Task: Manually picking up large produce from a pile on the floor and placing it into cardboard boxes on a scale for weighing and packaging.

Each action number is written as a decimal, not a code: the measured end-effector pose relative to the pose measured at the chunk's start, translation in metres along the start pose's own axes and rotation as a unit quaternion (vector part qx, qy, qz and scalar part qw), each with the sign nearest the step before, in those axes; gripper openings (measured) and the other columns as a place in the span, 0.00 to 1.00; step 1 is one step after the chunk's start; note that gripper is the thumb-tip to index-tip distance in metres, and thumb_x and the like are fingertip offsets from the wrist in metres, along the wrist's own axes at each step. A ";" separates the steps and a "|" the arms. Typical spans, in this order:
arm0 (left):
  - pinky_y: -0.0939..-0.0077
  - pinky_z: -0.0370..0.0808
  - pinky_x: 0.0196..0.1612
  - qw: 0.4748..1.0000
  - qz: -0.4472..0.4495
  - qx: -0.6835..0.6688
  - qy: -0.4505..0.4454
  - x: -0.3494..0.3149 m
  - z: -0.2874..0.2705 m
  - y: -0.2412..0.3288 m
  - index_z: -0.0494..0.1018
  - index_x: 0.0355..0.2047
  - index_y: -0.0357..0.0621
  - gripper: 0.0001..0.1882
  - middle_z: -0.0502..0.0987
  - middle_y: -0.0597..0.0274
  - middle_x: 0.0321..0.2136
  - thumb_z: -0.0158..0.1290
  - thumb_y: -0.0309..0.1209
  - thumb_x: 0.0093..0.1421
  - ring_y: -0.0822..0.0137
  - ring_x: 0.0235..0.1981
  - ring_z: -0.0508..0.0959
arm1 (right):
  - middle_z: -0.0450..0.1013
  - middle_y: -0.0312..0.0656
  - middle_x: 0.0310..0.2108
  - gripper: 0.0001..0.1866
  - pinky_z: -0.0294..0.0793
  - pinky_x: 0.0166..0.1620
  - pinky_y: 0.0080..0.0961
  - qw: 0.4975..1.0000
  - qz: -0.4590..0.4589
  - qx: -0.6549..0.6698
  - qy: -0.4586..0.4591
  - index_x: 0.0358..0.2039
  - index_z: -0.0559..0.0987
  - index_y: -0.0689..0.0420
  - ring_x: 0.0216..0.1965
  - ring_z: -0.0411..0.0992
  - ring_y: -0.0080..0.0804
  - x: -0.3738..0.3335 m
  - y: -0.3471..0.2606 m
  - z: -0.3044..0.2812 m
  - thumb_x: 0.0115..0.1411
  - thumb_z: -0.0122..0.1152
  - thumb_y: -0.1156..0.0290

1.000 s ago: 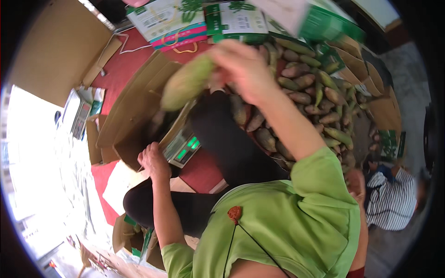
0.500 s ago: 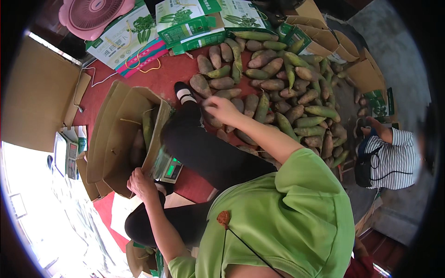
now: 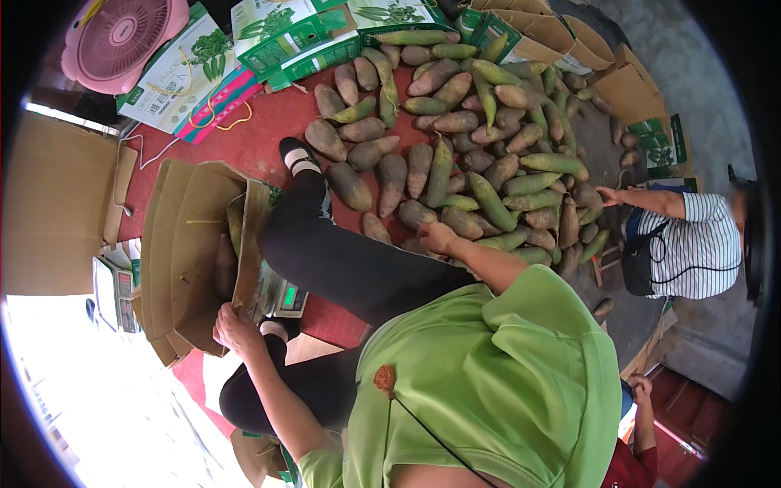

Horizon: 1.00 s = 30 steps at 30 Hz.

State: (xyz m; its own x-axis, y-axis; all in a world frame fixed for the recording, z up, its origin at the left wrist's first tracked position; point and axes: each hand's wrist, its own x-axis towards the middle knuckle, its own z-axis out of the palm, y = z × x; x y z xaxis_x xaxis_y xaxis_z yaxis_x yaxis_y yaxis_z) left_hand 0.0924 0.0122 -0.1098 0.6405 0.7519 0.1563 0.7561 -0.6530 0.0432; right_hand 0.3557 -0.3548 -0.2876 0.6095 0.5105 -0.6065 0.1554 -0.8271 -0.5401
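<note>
While the left hand (image 3: 236,328) grips the carton (image 3: 175,244), the right hand (image 3: 439,237) is at the radishes (image 3: 416,215), seemingly selecting; its grip is unclear, and lifting would need firm closure.

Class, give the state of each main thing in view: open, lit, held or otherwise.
Left hand: closed on edge of cardboard box
Cardboard box: open, vegetables inside
Scale near left hand: display lit green
Right hand: at the vegetable pile, grip unclear
Vegetable pile: loose, spread out
Pink fan: running or not, cannot tell
</note>
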 end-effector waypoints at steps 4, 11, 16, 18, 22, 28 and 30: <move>0.56 0.66 0.41 1.000 0.005 -0.007 0.003 -0.001 0.001 -0.001 0.70 0.31 0.40 0.07 0.76 0.53 0.29 0.52 0.26 0.50 0.49 0.35 0.75 | 0.78 0.47 0.34 0.12 0.73 0.43 0.36 1.000 -0.004 -0.019 0.018 0.36 0.80 0.53 0.39 0.76 0.44 0.007 0.001 0.004 0.51 0.58 0.65; 0.57 0.65 0.42 1.000 -0.007 -0.014 -0.006 0.000 0.001 -0.001 0.71 0.31 0.41 0.07 0.76 0.54 0.29 0.52 0.26 0.50 0.50 0.36 0.74 | 0.76 0.51 0.35 0.11 0.73 0.46 0.38 0.999 0.010 0.021 0.045 0.34 0.80 0.54 0.41 0.75 0.47 0.012 0.000 -0.012 0.51 0.57 0.66; 0.60 0.66 0.45 0.998 -0.038 0.038 -0.032 0.000 0.001 -0.003 0.73 0.32 0.45 0.07 0.78 0.58 0.32 0.51 0.26 0.50 0.55 0.38 0.76 | 0.77 0.49 0.30 0.15 0.76 0.36 0.33 0.996 0.061 0.055 0.047 0.40 0.79 0.60 0.30 0.77 0.37 0.019 0.004 -0.027 0.51 0.59 0.70; 0.61 0.65 0.46 0.999 -0.030 0.029 -0.030 0.003 0.003 0.000 0.73 0.31 0.45 0.07 0.78 0.59 0.31 0.51 0.26 0.50 0.56 0.38 0.76 | 0.77 0.46 0.30 0.14 0.76 0.33 0.30 0.994 0.046 0.082 0.061 0.41 0.78 0.60 0.27 0.76 0.33 0.026 0.029 -0.022 0.54 0.57 0.70; 0.61 0.64 0.48 0.998 -0.047 0.008 -0.033 -0.002 -0.003 0.004 0.73 0.33 0.46 0.07 0.77 0.60 0.31 0.52 0.27 0.52 0.57 0.39 0.75 | 0.77 0.50 0.30 0.15 0.75 0.38 0.35 0.989 0.070 0.117 0.058 0.38 0.80 0.58 0.33 0.77 0.41 0.030 0.032 -0.021 0.51 0.61 0.65; 0.60 0.64 0.48 0.999 -0.037 0.007 -0.018 0.001 -0.004 0.003 0.73 0.33 0.45 0.06 0.77 0.59 0.32 0.52 0.26 0.52 0.57 0.39 0.75 | 0.77 0.48 0.29 0.14 0.76 0.35 0.32 0.990 0.064 0.121 0.036 0.38 0.79 0.60 0.28 0.78 0.35 0.029 0.025 -0.020 0.52 0.60 0.68; 0.60 0.64 0.47 0.999 -0.036 -0.005 -0.019 0.001 -0.006 0.004 0.72 0.32 0.44 0.07 0.77 0.58 0.32 0.52 0.25 0.52 0.57 0.39 0.75 | 0.77 0.48 0.30 0.14 0.76 0.35 0.31 0.988 0.075 0.129 0.037 0.39 0.78 0.60 0.28 0.78 0.35 0.028 0.022 -0.020 0.53 0.59 0.69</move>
State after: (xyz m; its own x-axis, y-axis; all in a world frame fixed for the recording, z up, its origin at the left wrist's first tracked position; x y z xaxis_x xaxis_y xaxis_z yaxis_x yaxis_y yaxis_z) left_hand 0.0953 0.0097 -0.1032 0.5886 0.8002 0.1150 0.7996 -0.5972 0.0632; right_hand 0.3923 -0.3631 -0.3046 0.6671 0.3599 -0.6523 -0.1382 -0.8006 -0.5830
